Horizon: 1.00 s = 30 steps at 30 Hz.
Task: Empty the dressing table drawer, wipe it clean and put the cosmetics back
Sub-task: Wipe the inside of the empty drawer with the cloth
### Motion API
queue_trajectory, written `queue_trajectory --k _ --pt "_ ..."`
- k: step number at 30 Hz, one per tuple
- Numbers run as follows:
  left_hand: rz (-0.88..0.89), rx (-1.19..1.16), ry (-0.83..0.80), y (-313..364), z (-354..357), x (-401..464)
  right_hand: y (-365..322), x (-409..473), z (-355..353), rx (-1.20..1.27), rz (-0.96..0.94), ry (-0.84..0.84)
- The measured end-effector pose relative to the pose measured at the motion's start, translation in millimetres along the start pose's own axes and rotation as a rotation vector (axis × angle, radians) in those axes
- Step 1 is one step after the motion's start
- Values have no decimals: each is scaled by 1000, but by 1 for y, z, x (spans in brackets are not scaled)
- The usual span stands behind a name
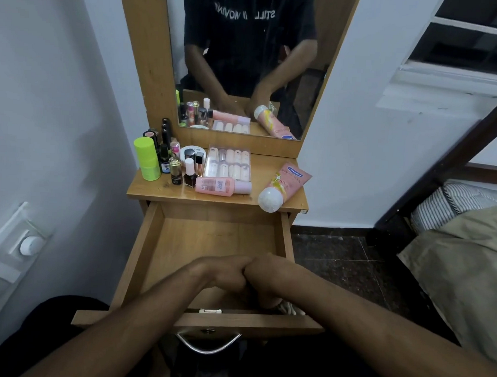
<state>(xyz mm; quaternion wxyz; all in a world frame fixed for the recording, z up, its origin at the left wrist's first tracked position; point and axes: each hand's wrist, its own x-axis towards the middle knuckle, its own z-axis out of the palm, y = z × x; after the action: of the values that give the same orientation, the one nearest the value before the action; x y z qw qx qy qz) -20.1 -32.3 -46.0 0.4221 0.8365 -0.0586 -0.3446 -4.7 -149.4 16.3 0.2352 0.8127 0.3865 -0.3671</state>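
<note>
**Mia:** Where is the drawer?

**Sam:** The drawer point(211, 243) is pulled out of the dressing table point(145, 191), right in front of the person. Its wooden floor is bare at the back.

**Mia:** What are the hands doing?

**Sam:** Both are down inside the drawer, near its front wall. The left hand point(227, 275) has its fingers curled, and it touches the right wrist. I cannot tell if it holds something. The right hand point(269, 297) points down, and its fingers are hidden. A bit of white cloth point(292, 309) peeks out just beside it. I cannot tell if the hand grips the cloth.

**Mia:** Where are the cosmetics?

**Sam:** On the table top. A green bottle point(147, 158) stands at the left, with small bottles point(176, 163) next to it. A clear box of nails point(228, 162) lies in the middle. A pink bottle point(222, 186) lies on its side in front of the box. A pink tube point(284, 184) lies at the right, and its white cap sticks over the edge.

**Mia:** And behind?

**Sam:** A mirror point(246, 61) shows the person's arms.
</note>
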Motion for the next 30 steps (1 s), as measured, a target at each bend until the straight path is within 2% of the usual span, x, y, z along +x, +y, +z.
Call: queue_trajectory --k 5,11,13,16,20,23,26,30 --pt "76 -147 -39 3 -5 -5 15 -5 8 282 -1 202" --pt "108 -346 131 3 -11 1 37 -9 14 574 74 428" --pt "83 -292 80 0 -9 2 36 -10 18 544 68 367" --pt "79 -95 -62 -1 -2 0 26 -18 16 425 3 177" --pt "105 -42 -120 -1 -4 -10 27 -21 4 370 -74 40" --pt "130 66 -62 -3 -2 -20 25 -13 9 399 -91 124" --pt "88 114 -16 -12 -3 -28 22 -3 19 530 -41 247" --pt "27 220 70 -24 -20 -47 17 6 18 920 24 264"
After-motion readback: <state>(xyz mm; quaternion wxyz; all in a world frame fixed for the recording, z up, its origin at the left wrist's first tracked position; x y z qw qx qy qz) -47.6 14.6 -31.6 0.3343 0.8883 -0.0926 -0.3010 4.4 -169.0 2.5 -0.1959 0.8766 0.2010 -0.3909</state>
